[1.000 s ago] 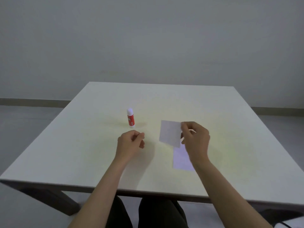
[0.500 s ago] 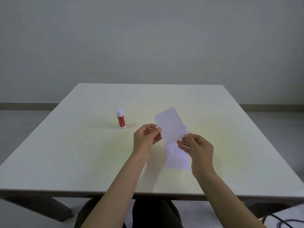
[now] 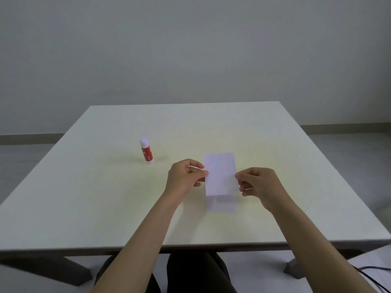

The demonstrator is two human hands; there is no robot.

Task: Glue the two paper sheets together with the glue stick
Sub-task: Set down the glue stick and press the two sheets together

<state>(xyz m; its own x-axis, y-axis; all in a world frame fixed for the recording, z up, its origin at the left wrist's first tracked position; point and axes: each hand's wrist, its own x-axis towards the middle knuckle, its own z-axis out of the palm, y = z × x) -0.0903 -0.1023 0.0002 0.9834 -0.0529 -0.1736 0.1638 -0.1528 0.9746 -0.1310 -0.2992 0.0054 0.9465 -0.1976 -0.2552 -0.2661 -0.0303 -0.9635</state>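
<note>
I pinch the top paper sheet [image 3: 220,173] with my left hand [image 3: 186,178] and right hand [image 3: 259,183], right above the bottom sheet [image 3: 222,205], not yet pressed down, capped glue stick [image 3: 146,152] beyond my left fingers.

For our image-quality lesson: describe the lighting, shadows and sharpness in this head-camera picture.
Head view: soft, even light; a faint shadow beside the glue stick; the lower sheet on the table looks smeared; the held sheet is crisper; wide-angle lens bends table edges.

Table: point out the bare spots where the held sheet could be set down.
The table is bare right of the right hand, behind the held sheet, and left of the left hand below the glue stick. Crowded only between the hands, where the second sheet lies.
</note>
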